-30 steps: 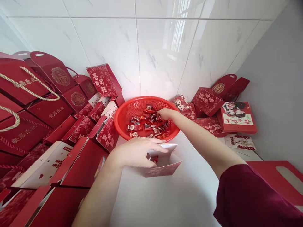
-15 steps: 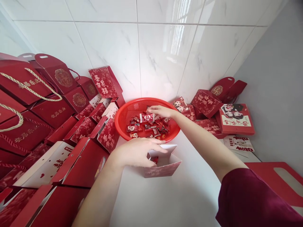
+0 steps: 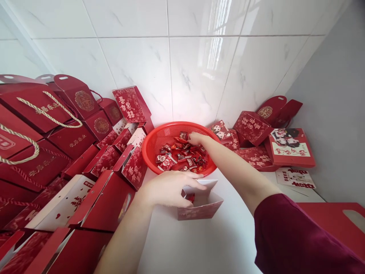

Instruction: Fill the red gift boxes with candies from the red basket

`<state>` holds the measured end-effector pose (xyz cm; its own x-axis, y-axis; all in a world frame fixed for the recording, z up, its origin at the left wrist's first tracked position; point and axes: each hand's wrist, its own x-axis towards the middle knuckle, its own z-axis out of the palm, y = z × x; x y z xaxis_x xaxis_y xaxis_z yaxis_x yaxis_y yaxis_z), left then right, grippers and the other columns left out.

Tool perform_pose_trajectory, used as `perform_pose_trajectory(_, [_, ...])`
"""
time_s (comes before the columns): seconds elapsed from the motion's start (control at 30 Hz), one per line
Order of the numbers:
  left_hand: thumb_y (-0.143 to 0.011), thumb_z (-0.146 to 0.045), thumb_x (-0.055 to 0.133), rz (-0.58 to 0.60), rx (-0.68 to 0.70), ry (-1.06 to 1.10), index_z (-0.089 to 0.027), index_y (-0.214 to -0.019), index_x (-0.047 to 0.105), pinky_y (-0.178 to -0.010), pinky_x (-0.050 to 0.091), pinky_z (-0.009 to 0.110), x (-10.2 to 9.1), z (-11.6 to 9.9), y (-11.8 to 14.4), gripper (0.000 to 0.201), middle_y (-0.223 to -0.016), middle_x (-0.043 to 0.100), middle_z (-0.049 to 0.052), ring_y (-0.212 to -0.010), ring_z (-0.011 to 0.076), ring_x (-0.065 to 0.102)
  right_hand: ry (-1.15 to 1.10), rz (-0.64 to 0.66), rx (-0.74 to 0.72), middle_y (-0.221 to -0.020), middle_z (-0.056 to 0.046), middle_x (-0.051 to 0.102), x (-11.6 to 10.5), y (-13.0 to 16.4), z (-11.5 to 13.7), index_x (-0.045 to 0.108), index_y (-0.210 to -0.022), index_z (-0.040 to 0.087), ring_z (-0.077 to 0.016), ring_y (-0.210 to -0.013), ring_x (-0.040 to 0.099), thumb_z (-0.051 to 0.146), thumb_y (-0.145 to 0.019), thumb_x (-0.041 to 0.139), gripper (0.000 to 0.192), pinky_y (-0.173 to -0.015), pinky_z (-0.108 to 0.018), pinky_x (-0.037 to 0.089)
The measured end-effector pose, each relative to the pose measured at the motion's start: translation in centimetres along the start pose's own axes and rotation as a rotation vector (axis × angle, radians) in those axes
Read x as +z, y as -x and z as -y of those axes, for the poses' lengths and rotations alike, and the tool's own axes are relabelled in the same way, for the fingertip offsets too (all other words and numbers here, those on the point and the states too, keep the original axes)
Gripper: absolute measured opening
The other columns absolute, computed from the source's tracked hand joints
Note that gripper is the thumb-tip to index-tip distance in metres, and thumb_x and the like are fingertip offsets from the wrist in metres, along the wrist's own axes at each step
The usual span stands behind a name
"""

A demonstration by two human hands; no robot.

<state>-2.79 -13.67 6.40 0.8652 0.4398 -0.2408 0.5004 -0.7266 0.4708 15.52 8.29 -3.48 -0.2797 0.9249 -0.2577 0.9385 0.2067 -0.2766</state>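
— While the left hand (image 3: 168, 188) grips the rim of the small open box (image 3: 199, 205) on the white counter (image 3: 205, 243), does it sit steady?

— Yes, fingers curled on its near-left edge, one wrapped candy inside.

— And just beyond the box?

— The red basket (image 3: 151, 146), the right hand (image 3: 196, 137) dipping into the candies (image 3: 179, 158), fingers bent down; whether it has closed on one, I cannot tell.

— Advice?

— Pinch one wrapper cleanly, keep the box mouth spread wide.
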Motion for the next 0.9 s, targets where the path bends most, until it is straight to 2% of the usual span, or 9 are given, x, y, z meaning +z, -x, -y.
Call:
perform_pose_trajectory(0.13, [-0.078,-0.028,0.059,-0.001,0.003,-0.012,-0.042,-0.126,0.061,-0.073,0.047,0.023,0.1,0.0,0.0,0.051,-0.139,0.056,-0.007,-0.117,0.0234,0.058,0.018,0.203,-0.030,-0.120,-0.009,0.062,0.6,0.3,-0.1,0.062,-0.117,0.018,-0.0203,-0.102,0.063,0.035,-0.096,0.057,0.028,-0.088,-0.040,0.054])
perform_pose_trajectory(0.27, [-0.077,-0.028,0.059,-0.007,-0.007,-0.013,-0.043,-0.128,0.060,-0.071,0.048,0.022,0.2,0.0,0.1,0.053,-0.142,0.054,-0.008,-0.119,0.0225,0.057,-0.018,0.411,-0.080,-0.099,-0.005,0.068,0.4,1.5,0.1,0.065,-0.103,0.013,-0.0164,-0.084,0.066,0.035,-0.093,0.063,0.025,-0.077,-0.035,0.057])
perform_pose_trajectory(0.33, [-0.077,-0.028,0.060,-0.012,-0.013,-0.013,-0.043,-0.126,0.062,-0.070,0.049,0.022,0.2,0.0,0.1,0.051,-0.143,0.052,-0.010,-0.118,0.0216,0.058,-0.080,0.456,-0.122,-0.089,-0.003,0.069,0.2,2.2,0.5,0.067,-0.100,0.012,-0.0145,-0.075,0.066,0.034,-0.084,0.073,0.028,-0.071,-0.030,0.056])
perform_pose_trajectory(0.47, [-0.079,-0.030,0.060,-0.021,-0.007,-0.005,-0.045,-0.129,0.059,-0.076,0.050,0.023,0.4,0.2,0.1,0.052,-0.148,0.047,-0.012,-0.124,0.0209,0.055,-0.219,0.424,-0.216,-0.089,-0.002,0.072,-0.8,3.7,1.1,0.068,-0.109,0.016,-0.0159,-0.076,0.067,0.024,-0.070,0.082,0.042,-0.070,-0.024,0.053])
perform_pose_trajectory(0.57, [-0.079,-0.030,0.061,-0.026,-0.003,-0.010,-0.045,-0.129,0.059,-0.083,0.050,0.025,0.4,0.3,0.1,0.052,-0.150,0.045,-0.012,-0.128,0.0212,0.053,-0.287,0.393,-0.257,-0.094,-0.004,0.072,-1.7,4.6,1.1,0.072,-0.101,0.016,-0.0182,-0.083,0.067,0.019,-0.072,0.076,0.030,-0.073,-0.024,0.053])
perform_pose_trajectory(0.67, [-0.078,-0.030,0.061,-0.027,-0.001,0.003,-0.043,-0.122,0.064,-0.075,0.049,0.023,0.4,0.3,0.0,0.046,-0.148,0.048,-0.012,-0.123,0.0204,0.056,-0.347,0.370,-0.276,-0.095,-0.006,0.072,-2.2,5.2,1.2,0.072,-0.095,0.015,-0.0193,-0.084,0.067,0.021,-0.075,0.071,0.021,-0.071,-0.025,0.055])
perform_pose_trajectory(0.83, [-0.077,-0.030,0.062,-0.042,0.001,0.005,-0.042,-0.120,0.065,-0.068,0.048,0.022,0.4,0.1,0.1,0.045,-0.143,0.053,-0.011,-0.118,0.0191,0.059,-0.414,0.294,-0.314,-0.099,-0.007,0.070,-1.2,5.7,1.7,0.069,-0.105,0.015,-0.0176,-0.085,0.066,0.034,-0.087,0.060,0.028,-0.067,-0.025,0.055])
perform_pose_trajectory(0.9, [-0.077,-0.029,0.062,-0.033,0.001,0.006,-0.041,-0.119,0.066,-0.067,0.047,0.021,0.3,0.0,0.2,0.044,-0.140,0.055,-0.011,-0.116,0.0188,0.060,-0.400,0.231,-0.330,-0.095,-0.006,0.070,-0.6,5.3,1.8,0.069,-0.103,0.015,-0.0174,-0.083,0.065,0.041,-0.089,0.059,0.032,-0.068,-0.025,0.054])
